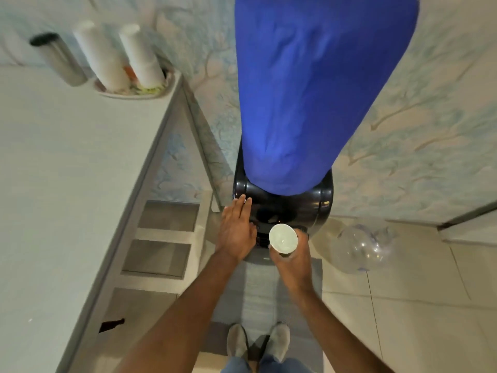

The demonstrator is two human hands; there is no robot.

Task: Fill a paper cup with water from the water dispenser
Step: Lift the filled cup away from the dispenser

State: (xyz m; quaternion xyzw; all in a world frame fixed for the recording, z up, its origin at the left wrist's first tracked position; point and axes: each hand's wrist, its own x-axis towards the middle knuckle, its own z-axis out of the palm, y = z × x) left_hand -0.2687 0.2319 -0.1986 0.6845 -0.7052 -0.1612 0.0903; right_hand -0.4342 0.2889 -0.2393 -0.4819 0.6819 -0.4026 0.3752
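Head view: my right hand (291,258) clasps the paper cup (283,239) upright; my left hand (236,232) lies flat, fingers spread, on the water dispenser (301,205).

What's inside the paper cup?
The paper cup, held by the right hand, shows a pale interior with a small glint; whether that's water is unclear. The spout above isn't visible.

A grey mat (255,286) and clear bottle (360,249) lie on the tiled floor (416,305).
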